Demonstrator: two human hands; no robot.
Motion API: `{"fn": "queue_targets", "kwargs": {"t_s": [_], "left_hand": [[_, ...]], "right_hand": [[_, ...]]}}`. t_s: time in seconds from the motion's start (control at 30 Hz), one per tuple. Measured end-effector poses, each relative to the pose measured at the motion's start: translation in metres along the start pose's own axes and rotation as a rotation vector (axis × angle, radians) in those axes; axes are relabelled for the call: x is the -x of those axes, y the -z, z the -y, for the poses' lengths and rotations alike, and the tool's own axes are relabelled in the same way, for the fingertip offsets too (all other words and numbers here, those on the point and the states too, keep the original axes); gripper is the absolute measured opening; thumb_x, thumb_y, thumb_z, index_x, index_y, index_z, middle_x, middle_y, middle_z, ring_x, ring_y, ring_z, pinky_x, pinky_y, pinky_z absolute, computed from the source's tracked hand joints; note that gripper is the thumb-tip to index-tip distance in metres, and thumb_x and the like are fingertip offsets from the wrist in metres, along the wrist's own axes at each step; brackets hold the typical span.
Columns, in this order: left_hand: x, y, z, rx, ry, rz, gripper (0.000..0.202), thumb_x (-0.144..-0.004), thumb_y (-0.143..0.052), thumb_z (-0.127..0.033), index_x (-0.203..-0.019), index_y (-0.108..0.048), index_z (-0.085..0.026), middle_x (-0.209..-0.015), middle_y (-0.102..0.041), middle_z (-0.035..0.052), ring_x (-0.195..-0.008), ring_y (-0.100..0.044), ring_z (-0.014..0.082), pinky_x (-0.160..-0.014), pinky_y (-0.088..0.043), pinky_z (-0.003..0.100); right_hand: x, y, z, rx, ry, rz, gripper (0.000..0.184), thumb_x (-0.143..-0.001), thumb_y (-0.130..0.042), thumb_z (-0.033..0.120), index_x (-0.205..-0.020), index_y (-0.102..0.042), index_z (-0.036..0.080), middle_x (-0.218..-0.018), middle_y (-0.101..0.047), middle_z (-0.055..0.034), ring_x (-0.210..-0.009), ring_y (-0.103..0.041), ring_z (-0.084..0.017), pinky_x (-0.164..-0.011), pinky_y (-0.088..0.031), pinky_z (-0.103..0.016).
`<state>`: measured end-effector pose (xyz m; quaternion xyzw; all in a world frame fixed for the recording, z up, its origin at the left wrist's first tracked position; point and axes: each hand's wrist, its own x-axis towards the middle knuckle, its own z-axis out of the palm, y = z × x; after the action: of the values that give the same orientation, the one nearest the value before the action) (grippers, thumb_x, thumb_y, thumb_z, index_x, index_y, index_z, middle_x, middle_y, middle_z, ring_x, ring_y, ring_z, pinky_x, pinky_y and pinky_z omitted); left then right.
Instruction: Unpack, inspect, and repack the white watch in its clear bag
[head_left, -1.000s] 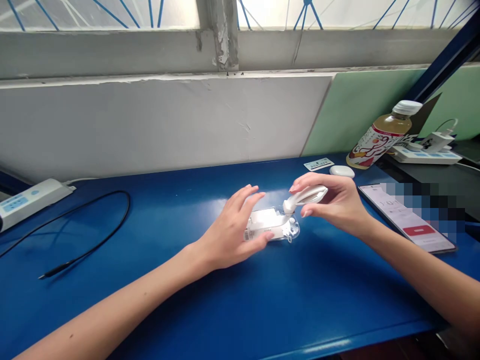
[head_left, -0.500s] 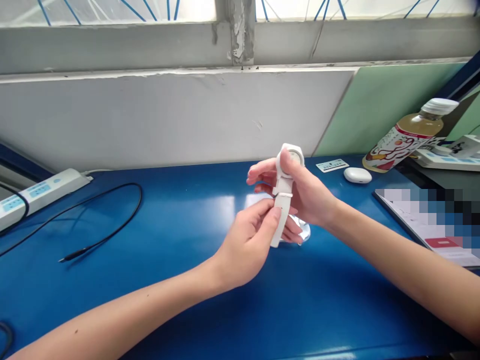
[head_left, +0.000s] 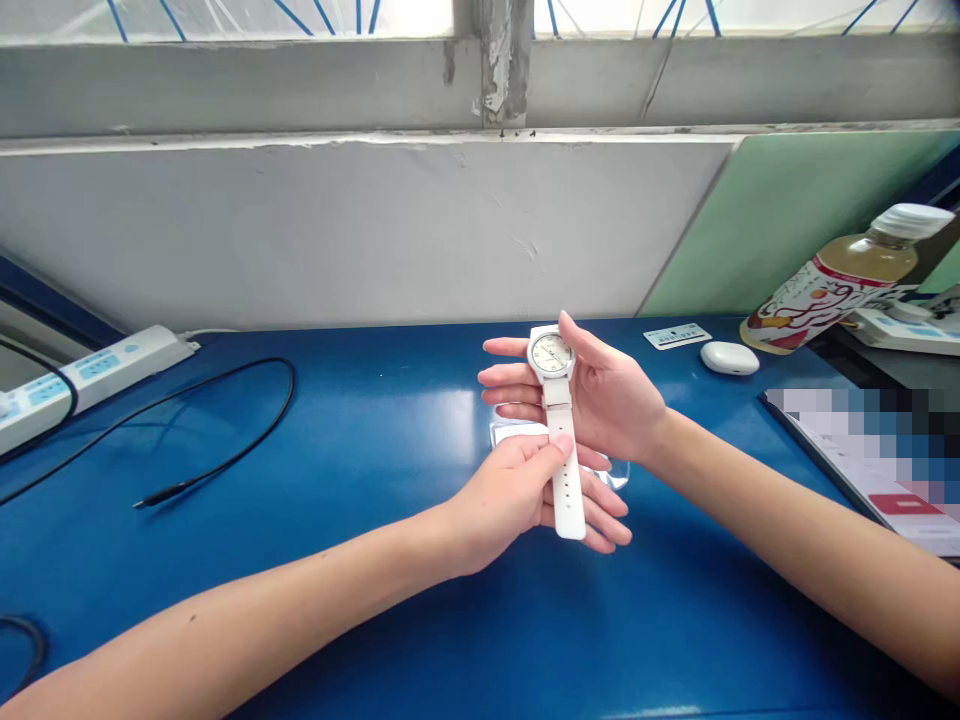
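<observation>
A white wristwatch (head_left: 568, 490) lies face up between my hands, its round dial toward the top and its strap hanging straight down. My left hand (head_left: 517, 480) pinches the strap with the thumb on top, its other fingers extended beneath. Behind the watch case, my right hand (head_left: 611, 400) has its fingers stretched out and spread, with the case lying against them. The right thumb points up beside the dial and does not press on it. Partly hidden under both hands, a clear plastic package (head_left: 618, 476) rests on the blue table (head_left: 390, 430).
To the left are a white power strip (head_left: 142, 350) and a black cable (head_left: 289, 385). At the right stand a drink bottle (head_left: 810, 290), a white earbud case (head_left: 730, 358), a small printed card (head_left: 677, 336) and a tablet-like screen (head_left: 892, 480). A wall (head_left: 337, 240) rises behind the table.
The watch has turned so its dial faces up toward me and sits lower. My right thumb has come off the dial and the right fingers have opened out; the left fingers have extended.
</observation>
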<state>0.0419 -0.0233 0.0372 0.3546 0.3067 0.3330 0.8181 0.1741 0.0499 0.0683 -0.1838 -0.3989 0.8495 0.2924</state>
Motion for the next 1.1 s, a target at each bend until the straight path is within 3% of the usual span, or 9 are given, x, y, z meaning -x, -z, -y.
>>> {"fn": "queue_targets", "kwargs": {"t_s": [0.13, 0.27, 0.37, 0.5, 0.6, 0.77, 0.93, 1.03, 1.1], "left_hand": [[0.001, 0.001, -0.004, 0.032, 0.034, 0.007, 0.035, -0.104, -0.044, -0.036, -0.097, -0.063, -0.008, -0.078, -0.071, 0.0124, -0.066, -0.073, 0.0208, -0.065, -0.059, 0.032], [0.003, 0.001, -0.009, 0.063, 0.007, 0.003, 0.032, -0.103, -0.048, -0.036, -0.092, -0.062, -0.009, -0.074, -0.07, 0.0097, -0.066, -0.072, 0.0206, -0.065, -0.058, 0.033], [0.002, 0.001, -0.013, 0.032, -0.044, -0.011, 0.029, -0.101, -0.052, -0.037, -0.094, -0.062, -0.011, -0.077, -0.071, 0.0095, -0.072, -0.073, 0.0208, -0.07, -0.058, 0.032], [0.001, 0.001, -0.016, -0.031, -0.124, -0.044, 0.022, -0.098, -0.061, -0.034, -0.098, -0.061, -0.012, -0.082, -0.071, 0.0062, -0.076, -0.072, 0.0181, -0.074, -0.057, 0.03], [0.002, 0.001, -0.016, -0.031, -0.149, -0.068, 0.021, -0.101, -0.055, -0.03, -0.106, -0.061, -0.011, -0.084, -0.07, 0.0063, -0.077, -0.072, 0.0173, -0.075, -0.057, 0.029], [0.003, 0.0, -0.012, 0.007, -0.078, -0.033, 0.031, -0.102, -0.051, -0.034, -0.105, -0.065, -0.008, -0.089, -0.074, 0.0134, -0.082, -0.074, 0.0211, -0.078, -0.057, 0.032], [0.002, 0.003, -0.01, -0.005, -0.012, 0.021, 0.043, -0.093, -0.064, -0.047, -0.092, -0.072, -0.004, -0.091, -0.074, 0.0175, -0.082, -0.073, 0.0235, -0.081, -0.057, 0.033], [0.002, 0.005, -0.01, 0.005, -0.006, 0.01, 0.042, -0.094, -0.063, -0.047, -0.097, -0.07, -0.006, -0.088, -0.075, 0.0167, -0.081, -0.073, 0.0243, -0.081, -0.055, 0.036], [0.003, 0.005, -0.011, 0.014, -0.007, 0.016, 0.042, -0.094, -0.061, -0.048, -0.102, -0.068, -0.007, -0.088, -0.074, 0.0163, -0.082, -0.073, 0.0253, -0.082, -0.054, 0.037]], "right_hand": [[-0.001, 0.001, 0.001, -0.139, -0.038, -0.043, 0.064, -0.101, -0.022, 0.058, -0.118, -0.067, 0.015, -0.091, -0.075, -0.0074, -0.078, -0.069, -0.018, -0.079, -0.054, -0.033], [-0.002, 0.004, 0.002, -0.258, 0.051, -0.082, 0.056, -0.097, -0.029, 0.048, -0.122, -0.066, 0.014, -0.065, -0.054, 0.0009, -0.052, -0.047, -0.013, -0.061, -0.05, -0.029], [-0.004, 0.006, 0.004, -0.238, 0.057, -0.109, 0.044, -0.094, -0.039, 0.036, -0.117, -0.068, 0.012, -0.066, -0.05, 0.0017, -0.055, -0.045, -0.012, -0.064, -0.05, -0.029], [-0.005, 0.008, 0.004, -0.088, 0.153, -0.187, 0.022, -0.089, -0.064, 0.037, -0.092, -0.071, 0.016, -0.066, -0.054, 0.0036, -0.06, -0.052, -0.01, -0.066, -0.051, -0.023], [-0.006, 0.008, 0.002, 0.044, 0.257, -0.243, 0.02, -0.083, -0.075, 0.038, -0.077, -0.069, 0.019, -0.067, -0.059, 0.0038, -0.063, -0.055, -0.009, -0.063, -0.05, -0.02], [-0.005, 0.007, -0.002, 0.044, 0.191, -0.149, 0.035, -0.091, -0.061, 0.052, -0.093, -0.075, 0.02, -0.092, -0.075, -0.0029, -0.086, -0.068, -0.015, -0.08, -0.056, -0.026], [-0.001, 0.004, -0.001, 0.014, 0.079, 0.034, 0.038, -0.1, -0.047, 0.046, -0.115, -0.071, 0.021, -0.104, -0.077, -0.0062, -0.094, -0.072, -0.018, -0.089, -0.055, -0.031], [-0.002, 0.005, 0.0, -0.044, 0.084, -0.025, 0.033, -0.103, -0.044, 0.036, -0.117, -0.068, 0.018, -0.095, -0.076, -0.0051, -0.078, -0.071, -0.014, -0.076, -0.056, -0.025], [-0.004, 0.006, 0.001, -0.116, 0.121, -0.106, 0.032, -0.103, -0.044, 0.034, -0.116, -0.067, 0.016, -0.077, -0.07, -0.0009, -0.056, -0.06, -0.008, -0.059, -0.051, -0.02]]}}
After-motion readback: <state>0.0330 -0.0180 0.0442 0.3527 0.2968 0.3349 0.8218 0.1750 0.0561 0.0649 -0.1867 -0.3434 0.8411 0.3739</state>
